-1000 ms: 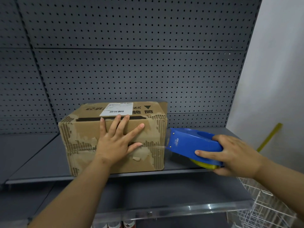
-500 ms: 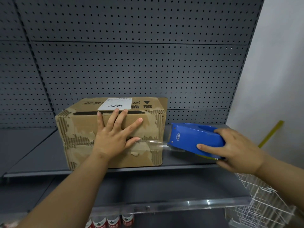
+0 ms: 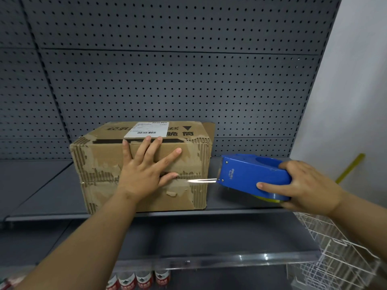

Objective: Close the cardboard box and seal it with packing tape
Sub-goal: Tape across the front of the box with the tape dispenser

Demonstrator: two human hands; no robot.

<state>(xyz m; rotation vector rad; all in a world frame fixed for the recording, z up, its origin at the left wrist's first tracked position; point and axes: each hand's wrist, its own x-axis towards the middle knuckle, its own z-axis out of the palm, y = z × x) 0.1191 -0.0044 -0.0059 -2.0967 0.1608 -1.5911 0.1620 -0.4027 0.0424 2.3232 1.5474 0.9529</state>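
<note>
A worn cardboard box [image 3: 100, 164] with a white label on top stands on the grey metal shelf [image 3: 41, 197], its flaps shut. My left hand [image 3: 144, 170] presses flat against the front face, fingers spread, thumb on the seam. My right hand [image 3: 307, 185] grips a blue tape dispenser [image 3: 249, 174] just right of the box. A strip of clear tape [image 3: 201, 181] stretches from the dispenser's mouth to the box's front seam.
A grey pegboard wall [image 3: 167, 80] backs the shelf. Below is a second shelf with a clear front lip [image 3: 209, 260], and bottles [image 3: 138, 281] beneath it. A white wire basket [image 3: 335, 258] hangs at lower right. A yellow stick [image 3: 349, 168] leans on the white wall.
My right hand has pulled the dispenser away from the box's right edge, drawing out a strip of tape. My left hand has stayed pressed on the box front.
</note>
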